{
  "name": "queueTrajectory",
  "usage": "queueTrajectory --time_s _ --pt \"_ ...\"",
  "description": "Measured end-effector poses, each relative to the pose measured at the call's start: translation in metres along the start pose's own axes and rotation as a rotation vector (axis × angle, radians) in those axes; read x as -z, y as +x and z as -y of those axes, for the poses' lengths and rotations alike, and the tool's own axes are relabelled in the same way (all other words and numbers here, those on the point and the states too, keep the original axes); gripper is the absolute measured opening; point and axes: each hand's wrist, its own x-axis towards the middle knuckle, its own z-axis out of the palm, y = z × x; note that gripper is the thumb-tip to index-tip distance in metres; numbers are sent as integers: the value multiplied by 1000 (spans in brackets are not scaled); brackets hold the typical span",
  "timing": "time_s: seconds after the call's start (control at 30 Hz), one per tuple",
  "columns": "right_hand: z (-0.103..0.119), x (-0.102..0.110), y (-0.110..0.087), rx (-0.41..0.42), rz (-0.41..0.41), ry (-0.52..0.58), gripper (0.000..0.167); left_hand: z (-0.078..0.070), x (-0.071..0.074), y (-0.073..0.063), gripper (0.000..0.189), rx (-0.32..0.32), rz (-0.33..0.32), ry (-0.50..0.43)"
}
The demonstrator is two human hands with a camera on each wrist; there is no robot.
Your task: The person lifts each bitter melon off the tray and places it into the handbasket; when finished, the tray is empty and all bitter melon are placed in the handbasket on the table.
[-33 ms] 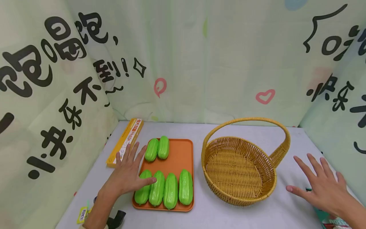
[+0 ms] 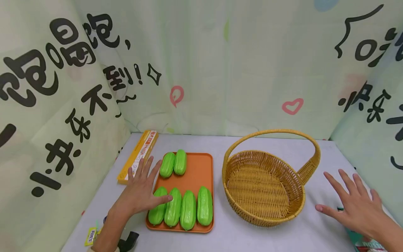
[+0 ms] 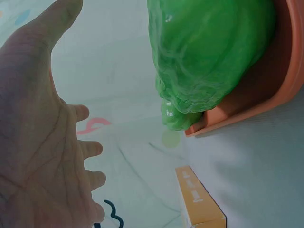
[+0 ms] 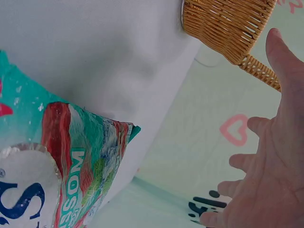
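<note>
Head view, 12 o'clock = far table edge. Orange tray is holding six green vegetables: two are lying side by side at its 11 o'clock end, four are lying in a row along its 6 o'clock side. Wicker basket is standing at the tray's 3 o'clock, handle arching over it, woven floor showing bare. Left hand is hovering at the tray's 9 o'clock edge, released, fingers spreading straight. Right hand is hovering off the basket's 3 to 4 o'clock, likewise released, fingers fanning. Yellow box is lying at the tray's 10 o'clock, contents hidden. Printed teal bag is showing partly at the right hand's 6 o'clock.

Left wrist view. Palm is filling 9 o'clock, apart from the vegetables, which are bulging above the tray's rim between 1 and 2 o'clock. Box is lying at 5 o'clock.

Right wrist view. Hand is extending at 3 to 4 o'clock; basket is showing its outer wall near 1 o'clock; bag is lying at 8 o'clock, contents hidden.
</note>
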Motion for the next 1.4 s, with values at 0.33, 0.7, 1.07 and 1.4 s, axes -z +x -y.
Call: queueTrajectory --time_s 0.33,0.7,1.07,1.4 --pt "6 10 2 48 7 44 110 3 1 -7 115 32 -6 3" --pt "60 58 -9 59 139 299 72 17 7 -24 93 104 7 -315" --pt "224 46 -9 488 248 1058 50 20 0 -29 54 359 57 -586" --pt "304 -9 23 416 263 925 61 20 -10 -32 43 382 176 -573"
